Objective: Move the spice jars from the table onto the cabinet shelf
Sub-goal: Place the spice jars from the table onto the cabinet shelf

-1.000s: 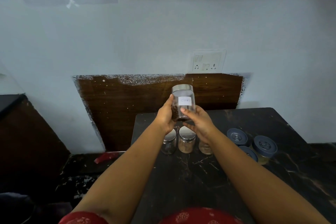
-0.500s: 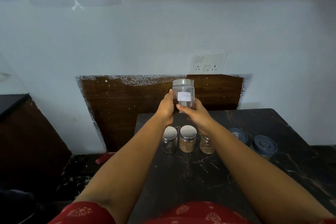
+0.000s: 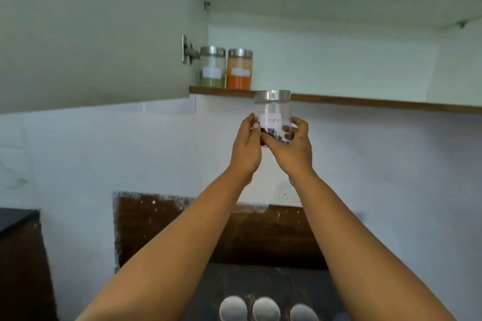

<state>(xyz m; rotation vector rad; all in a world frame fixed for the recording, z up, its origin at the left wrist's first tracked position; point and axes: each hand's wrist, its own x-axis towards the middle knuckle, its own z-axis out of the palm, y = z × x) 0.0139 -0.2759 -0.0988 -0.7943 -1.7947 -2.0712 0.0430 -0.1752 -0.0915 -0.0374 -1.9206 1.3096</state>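
1. We had the spice jar raised in both hands, its steel lid level with the front edge of the cabinet shelf and its base below it. The left hand curled round the jar's left side; the right hand cupped the lower right, fingers wrapped under the dark contents.
2. We judged the nearest risk to be the lid catching the shelf lip, since the jar had not yet cleared it; a knock there could jolt it from our grip.
3. The hold sat low on smooth clear walls, so the jar could tip or slide as we reached overhead.
4. Two jars already stood on the shelf, a green-filled jar and an orange-filled jar, just beside our path. Setting down too far left could bump them.
5. The open cabinet door hung close on the left, where that arm might strike it.
6. Three jar lids showed on the table directly beneath; a dropped jar would land among them.
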